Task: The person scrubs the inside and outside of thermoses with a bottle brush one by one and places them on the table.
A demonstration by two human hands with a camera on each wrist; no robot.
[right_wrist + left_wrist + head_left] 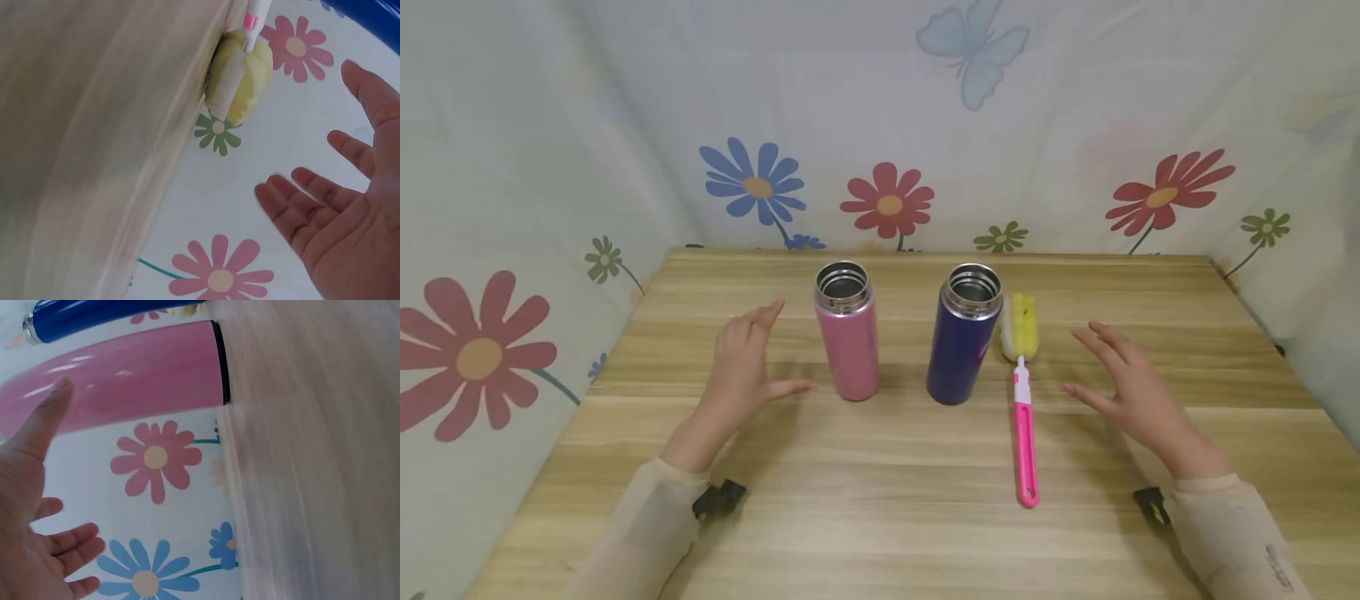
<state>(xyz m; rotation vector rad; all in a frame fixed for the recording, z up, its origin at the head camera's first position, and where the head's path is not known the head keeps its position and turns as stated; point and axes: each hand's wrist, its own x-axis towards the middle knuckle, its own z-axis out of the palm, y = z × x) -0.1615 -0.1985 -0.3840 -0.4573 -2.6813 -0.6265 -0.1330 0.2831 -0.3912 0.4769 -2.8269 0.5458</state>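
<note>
A pink metal bottle [852,354] without a lid stands upright on the table, and a dark blue bottle [957,354], also lidless, stands to its right. Beside the blue one lies a bottle brush [1026,442] with a yellow and white sponge head [240,78] and a pink handle. My left hand [737,367] is held just left of the pink bottle, thumb and fingers spread, holding nothing. To the right of the brush my right hand [1131,392] hovers with its fingers apart, touching nothing. Both bottles' insides are mostly hidden.
The wood-grain table [850,517] reaches back to a white curtain [850,92] printed with flowers and a butterfly. More of this curtain hangs along the left and right sides. A dark strap piece [718,498] sits at the left wrist.
</note>
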